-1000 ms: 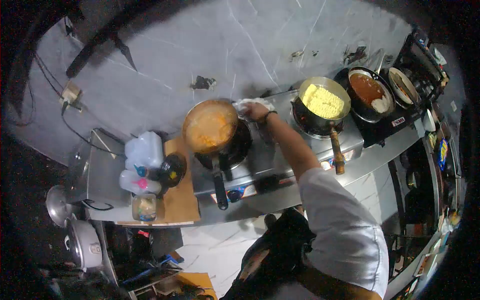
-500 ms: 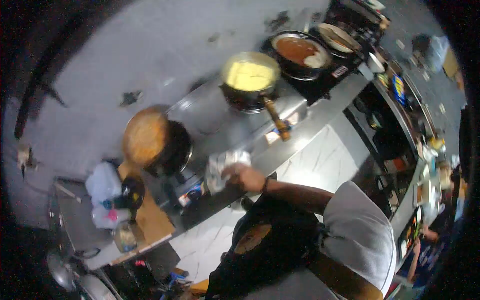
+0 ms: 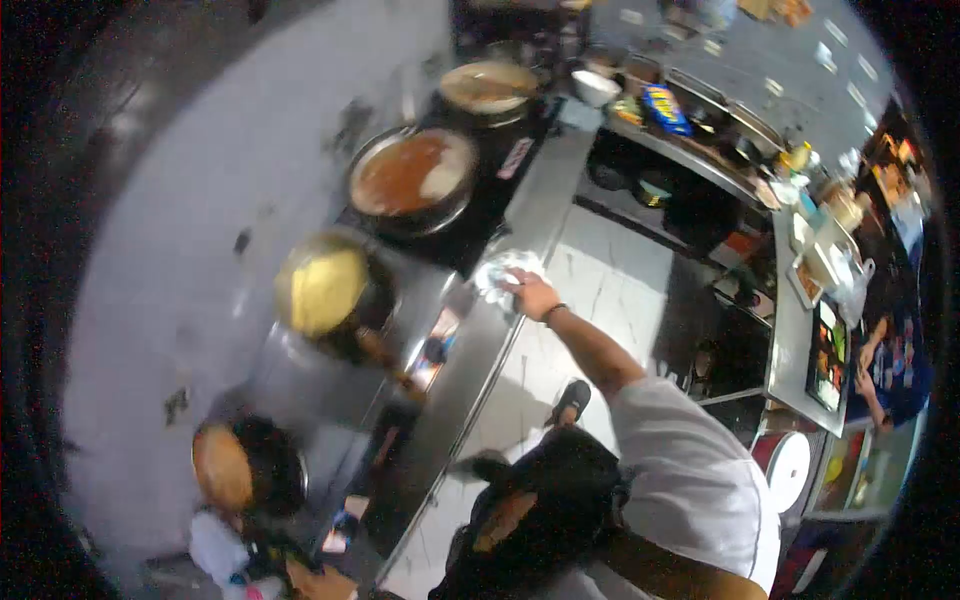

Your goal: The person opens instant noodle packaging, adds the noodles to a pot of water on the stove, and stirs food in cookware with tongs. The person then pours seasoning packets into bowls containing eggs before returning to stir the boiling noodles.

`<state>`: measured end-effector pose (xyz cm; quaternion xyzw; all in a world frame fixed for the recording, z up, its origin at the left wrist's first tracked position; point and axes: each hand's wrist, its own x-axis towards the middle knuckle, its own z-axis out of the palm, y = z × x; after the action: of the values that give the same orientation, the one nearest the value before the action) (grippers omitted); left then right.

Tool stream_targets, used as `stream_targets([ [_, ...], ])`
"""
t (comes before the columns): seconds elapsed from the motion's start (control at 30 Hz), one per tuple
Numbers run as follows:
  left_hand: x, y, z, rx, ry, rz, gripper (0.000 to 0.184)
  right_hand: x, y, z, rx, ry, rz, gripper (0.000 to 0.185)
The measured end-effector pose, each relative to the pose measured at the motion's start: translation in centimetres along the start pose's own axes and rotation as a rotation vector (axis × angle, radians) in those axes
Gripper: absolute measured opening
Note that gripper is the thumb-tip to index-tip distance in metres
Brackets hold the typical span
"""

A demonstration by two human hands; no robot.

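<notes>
My right hand (image 3: 530,292) presses a crumpled white cloth (image 3: 497,278) onto the steel counter front edge (image 3: 475,325), beside the black stove. Its fingers are closed over the cloth. Nearest to it on the left are a pot of yellow food (image 3: 325,290), with its wooden handle (image 3: 385,362) pointing toward the counter edge, and a wide pan of reddish-brown sauce (image 3: 405,175). My left hand does not show in this view.
Another pan (image 3: 488,85) sits farther back on the stove. At lower left stands a dark pan with orange-brown contents (image 3: 225,468). Across the tiled floor (image 3: 610,270), a side counter holds a black tray of food (image 3: 828,355). A co-worker's hands (image 3: 873,370) are beside it.
My right hand has wiped along the counter edge with the cloth, from near the lower pan to beside the stove. The view has turned, shifting the pots left and down.
</notes>
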<state>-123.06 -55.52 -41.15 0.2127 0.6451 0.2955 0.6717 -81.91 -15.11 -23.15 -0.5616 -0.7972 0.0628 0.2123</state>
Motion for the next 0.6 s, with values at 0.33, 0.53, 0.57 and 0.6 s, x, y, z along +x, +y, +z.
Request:
stream_targets([
  [0.33, 9.7, 13.1, 19.6, 0.465, -0.312, 0.070, 0.034, -6.2, 10.1, -5.4, 0.194, -0.008, 0.023, 0.038],
  [0.53, 13.9, 19.3, 32.5, 0.658, -0.556, 0.189, 0.040, -30.9, 17.8, -3.1, 0.632, -0.848, 0.619, 0.052],
  [0.57, 14.5, 20.5, 35.1, 0.694, -0.577, 0.199, 0.041, -34.0, 18.2, -4.9, 0.757, -0.884, 0.674, 0.052],
  [0.6, 14.7, 22.1, 38.1, 0.746, -0.561, 0.176, 0.048, -36.6, 18.9, -6.1, 0.859, -0.884, 0.729, 0.052],
])
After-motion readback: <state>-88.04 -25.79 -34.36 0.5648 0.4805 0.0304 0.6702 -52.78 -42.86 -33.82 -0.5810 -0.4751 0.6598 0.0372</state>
